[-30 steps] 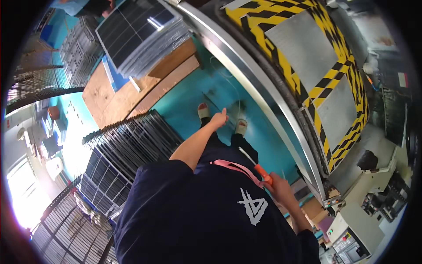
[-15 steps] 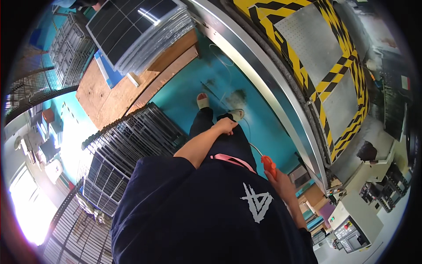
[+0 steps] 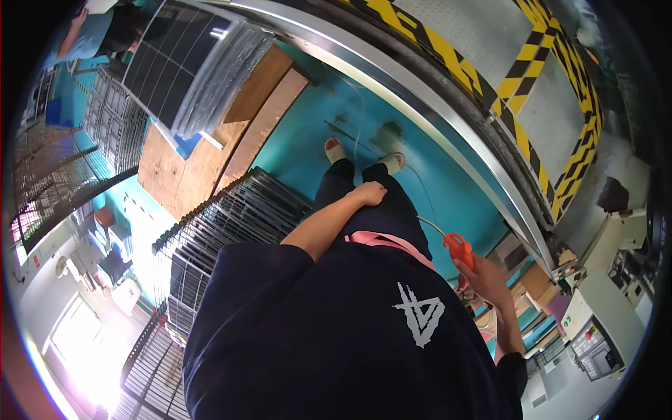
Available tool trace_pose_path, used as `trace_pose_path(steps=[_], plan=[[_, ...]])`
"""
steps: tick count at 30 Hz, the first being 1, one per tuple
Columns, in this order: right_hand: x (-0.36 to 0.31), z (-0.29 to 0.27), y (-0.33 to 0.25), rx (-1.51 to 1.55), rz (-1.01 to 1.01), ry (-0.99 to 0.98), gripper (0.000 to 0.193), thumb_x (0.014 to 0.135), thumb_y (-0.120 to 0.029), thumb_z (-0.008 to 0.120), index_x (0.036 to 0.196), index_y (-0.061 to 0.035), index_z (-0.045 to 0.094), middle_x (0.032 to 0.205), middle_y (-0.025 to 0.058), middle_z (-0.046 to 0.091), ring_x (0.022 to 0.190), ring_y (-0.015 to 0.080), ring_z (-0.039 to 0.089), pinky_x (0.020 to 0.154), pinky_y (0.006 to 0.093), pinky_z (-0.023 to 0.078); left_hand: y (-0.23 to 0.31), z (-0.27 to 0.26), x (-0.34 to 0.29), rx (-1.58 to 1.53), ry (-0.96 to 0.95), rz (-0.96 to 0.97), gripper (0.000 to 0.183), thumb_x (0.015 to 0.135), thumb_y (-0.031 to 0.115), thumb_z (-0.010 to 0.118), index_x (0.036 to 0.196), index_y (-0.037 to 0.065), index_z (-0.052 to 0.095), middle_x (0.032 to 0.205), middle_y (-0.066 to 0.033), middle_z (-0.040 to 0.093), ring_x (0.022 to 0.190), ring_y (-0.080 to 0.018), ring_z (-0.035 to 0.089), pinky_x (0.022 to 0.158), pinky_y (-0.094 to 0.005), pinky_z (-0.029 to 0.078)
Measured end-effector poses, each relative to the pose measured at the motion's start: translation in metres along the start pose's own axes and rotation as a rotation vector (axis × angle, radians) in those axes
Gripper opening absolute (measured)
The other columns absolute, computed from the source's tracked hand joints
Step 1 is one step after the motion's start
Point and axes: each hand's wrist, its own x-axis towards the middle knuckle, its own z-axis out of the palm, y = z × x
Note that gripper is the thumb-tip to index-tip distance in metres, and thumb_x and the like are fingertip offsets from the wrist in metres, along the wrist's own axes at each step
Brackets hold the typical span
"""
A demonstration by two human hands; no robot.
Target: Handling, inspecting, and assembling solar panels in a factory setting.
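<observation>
Orange-handled tool [image 3: 459,250], right of centre, sits gripped in the right hand [image 3: 484,278], probably to steer its thin tube [image 3: 432,225]. Mid-frame, the left hand's [image 3: 369,193] grip I cannot tell.

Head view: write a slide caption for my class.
Right hand grips an orange tool; left hand hangs before dark trousers.

Supporting surfaces. We see a bare wooden platform [image 3: 162,171] carrying a stack of dark, grid-lined panels [image 3: 164,66]; beside the stack's lower edge we note a blue piece [image 3: 187,145] and a narrow white strip [image 3: 211,140] on the wood. On the teal floor [image 3: 301,140] we observe a dark stain [image 3: 389,134] and two light shoes [image 3: 335,150], set slightly apart, worn by the person.
</observation>
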Motion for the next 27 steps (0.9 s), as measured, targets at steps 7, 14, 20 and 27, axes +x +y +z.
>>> trace_pose_path(steps=[7,14,20,27], plan=[[-0.041,-0.06,0.012,-0.051,0.041,-0.26,0.041,0.104,-0.044,0.061,0.106,-0.0028,0.067,0.067,0.0028,0.069,0.048,0.0114,0.061,0.043,0.0281,0.046,0.045,-0.016,-0.021,-0.059,-0.241,0.07,0.062,0.109,0.049,0.034,0.137,0.002,0.064,0.139,-0.0223,0.063,0.131,-0.0384,0.058,0.113,-0.0415,0.041],[-0.052,-0.107,0.034,-0.257,-0.004,-0.14,0.041,0.103,-0.045,0.061,0.102,-0.0046,0.068,0.066,0.0007,0.068,0.05,0.0098,0.062,0.045,0.0271,0.047,0.082,-0.015,-0.011,0.028,-0.223,0.121,0.059,0.106,0.046,0.04,0.134,0.002,0.066,0.139,-0.0238,0.062,0.134,-0.0404,0.055,0.114,-0.0424,0.041],[-0.072,-0.14,0.037,-0.184,0.11,-0.107,0.04,0.103,-0.044,0.061,0.099,-0.0044,0.068,0.063,0.0021,0.066,0.051,0.0132,0.064,0.046,0.0301,0.049,0.13,-0.019,-0.031,0.344,-0.343,0.289,0.05,0.106,0.037,0.042,0.127,0.001,0.069,0.13,-0.0244,0.067,0.125,-0.041,0.061,0.108,-0.0462,0.046],[-0.051,-0.131,0.061,-0.301,0.022,-0.06,0.043,0.102,-0.046,0.061,0.096,-0.004,0.068,0.063,0.0051,0.065,0.057,0.0191,0.068,0.058,0.0365,0.053,0.159,-0.025,-0.037,0.541,-0.378,0.18,0.041,0.105,0.031,0.045,0.118,0.004,0.073,0.118,-0.0252,0.071,0.114,-0.0436,0.066,0.1,-0.051,0.051]])
